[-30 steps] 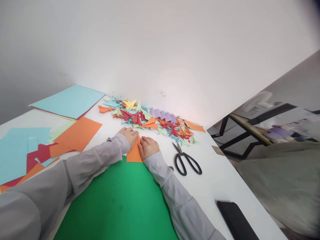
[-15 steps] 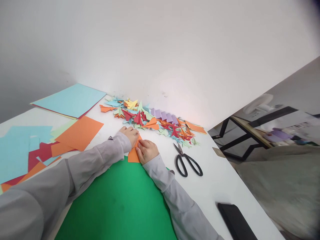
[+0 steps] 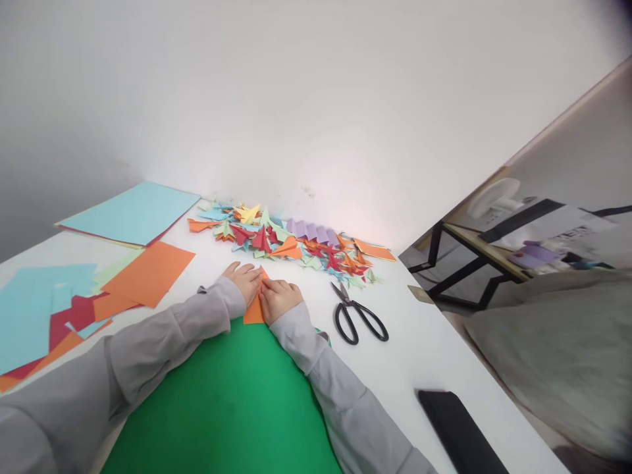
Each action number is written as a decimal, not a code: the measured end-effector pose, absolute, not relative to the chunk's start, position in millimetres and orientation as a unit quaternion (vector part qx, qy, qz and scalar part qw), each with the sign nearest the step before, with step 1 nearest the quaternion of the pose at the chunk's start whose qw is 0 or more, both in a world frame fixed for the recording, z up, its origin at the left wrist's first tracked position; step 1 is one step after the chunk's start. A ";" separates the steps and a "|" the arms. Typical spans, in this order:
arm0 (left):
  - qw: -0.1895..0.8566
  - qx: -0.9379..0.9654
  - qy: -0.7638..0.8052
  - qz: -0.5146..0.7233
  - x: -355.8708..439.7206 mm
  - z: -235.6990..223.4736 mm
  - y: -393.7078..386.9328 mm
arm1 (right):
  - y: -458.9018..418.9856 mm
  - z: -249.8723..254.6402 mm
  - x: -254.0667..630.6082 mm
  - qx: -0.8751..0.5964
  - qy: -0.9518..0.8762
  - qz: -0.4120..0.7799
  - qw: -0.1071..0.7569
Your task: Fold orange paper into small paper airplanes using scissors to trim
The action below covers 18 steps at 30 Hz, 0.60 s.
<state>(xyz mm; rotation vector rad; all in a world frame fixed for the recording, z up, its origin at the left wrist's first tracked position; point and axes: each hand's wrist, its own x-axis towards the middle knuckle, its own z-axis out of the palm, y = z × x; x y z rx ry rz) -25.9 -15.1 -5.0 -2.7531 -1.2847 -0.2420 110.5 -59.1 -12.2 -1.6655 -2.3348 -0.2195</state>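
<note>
A small piece of orange paper [image 3: 253, 315], folded to a point at its far end, lies on the white table in front of me. My left hand [image 3: 242, 283] is at its far left side, fingers bent and fingertips at the pointed end. From the right, my right hand [image 3: 281, 299] pinches the same paper, thumb and fingers close together near the fold. Both hands cover much of the sheet, so the crease is partly hidden. Just beyond them lies a heap of small folded paper planes [image 3: 289, 247] in many colours.
Scissors [image 3: 353, 313] with black handles lie right of my hands. Nearer the right edge is a black flat object [image 3: 459, 428]. Cut orange sheets [image 3: 153, 273] and blue sheets [image 3: 39, 309] spread at left, below a larger stack [image 3: 133, 210]. A wall [image 3: 316, 99] stands behind the table.
The view has shifted a little, so most things on the table sit further left. Both hands stay on the orange paper; the fingers of my left hand look slightly more spread.
</note>
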 end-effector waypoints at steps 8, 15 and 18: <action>0.056 -0.910 -0.392 -0.126 -50.6 -18.9 -45.4 | -61.6 -4.9 108.9 -0.580 -0.804 -0.053 0.121; 0.067 -0.918 -0.368 -0.131 -67.2 -18.9 -57.8 | -60.1 -9.3 108.8 -0.580 -0.802 -0.048 0.137; 0.061 -0.919 -0.370 -0.118 -58.6 -15.0 -48.2 | -59.4 -10.2 108.7 -0.578 -0.804 -0.043 0.135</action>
